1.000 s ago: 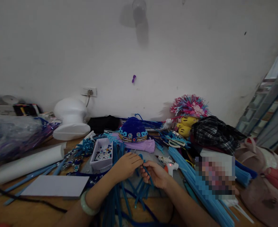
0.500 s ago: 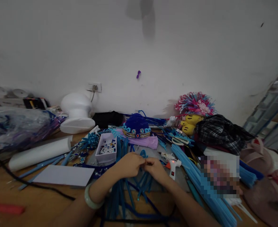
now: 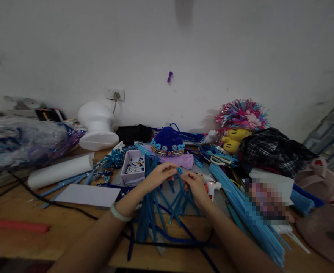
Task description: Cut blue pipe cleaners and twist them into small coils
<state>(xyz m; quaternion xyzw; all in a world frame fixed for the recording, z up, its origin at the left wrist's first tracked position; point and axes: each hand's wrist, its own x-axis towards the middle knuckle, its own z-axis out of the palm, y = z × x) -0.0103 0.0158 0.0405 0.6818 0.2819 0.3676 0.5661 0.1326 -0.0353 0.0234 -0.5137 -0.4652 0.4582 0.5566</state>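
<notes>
Blue pipe cleaner (image 3: 179, 170), curled into a small loop, is held between both hands just on the near side of the dark blue jewelled cap (image 3: 168, 139). The left hand (image 3: 165, 173) appears to pinch one side of the loop, and the right hand (image 3: 194, 184) pinches the other between thumb and finger; how firmly each grip presses, I cannot tell. For a neat curl, it seems best to let one grip anchor the loop while the other turns the free length in little steps, pressing close to the bend. Squeezing too hard would probably flatten the fuzz, and bending it back and forth may weaken its core.

Below the hands, nearer than the cap, thin blue stems (image 3: 181, 203) lie splayed; lifting the work a little should prevent snagging. Right of the cap and nearer, a glue gun (image 3: 213, 185) may well be hot, so the right hand had best swing clear of it. Left of the cap and nearer, a white box (image 3: 133, 178) holds loose beads (image 3: 135, 165) that a knock could spill. Farther right of the cap, a bundle of light blue stems (image 3: 249, 220) lies on the surface (image 3: 19, 242).
</notes>
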